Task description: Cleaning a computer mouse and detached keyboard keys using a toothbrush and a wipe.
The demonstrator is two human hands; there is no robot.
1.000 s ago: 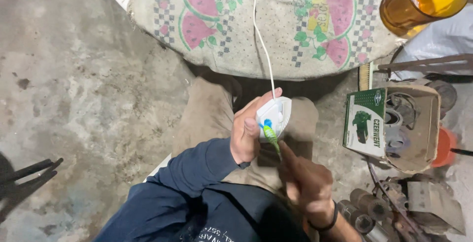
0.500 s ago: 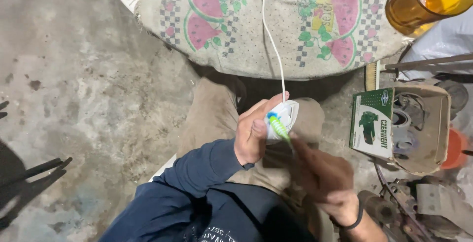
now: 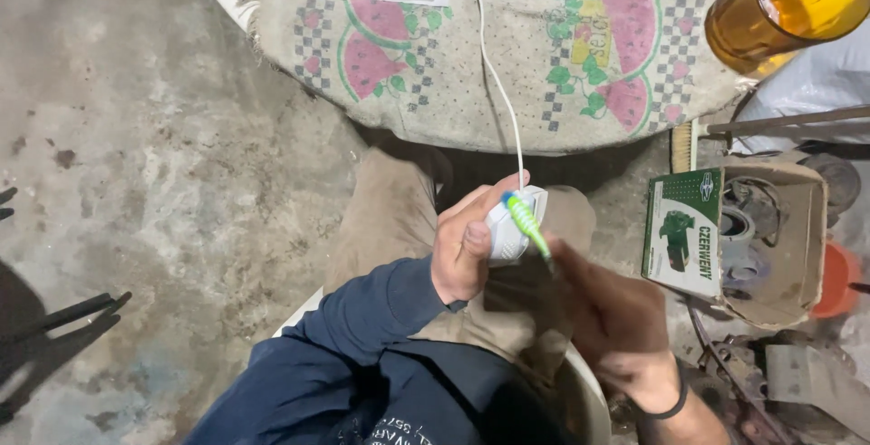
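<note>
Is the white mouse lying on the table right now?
No, the left hand holds the white mouse above the lap, and only its cord runs up over the table.

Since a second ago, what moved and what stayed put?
The right hand has slid down and right along the green toothbrush, so more of the brush shows, its head against the white computer mouse. The left hand still grips the mouse over the lap. The cord, tablecloth, amber jug and cardboard box stayed put.
</note>
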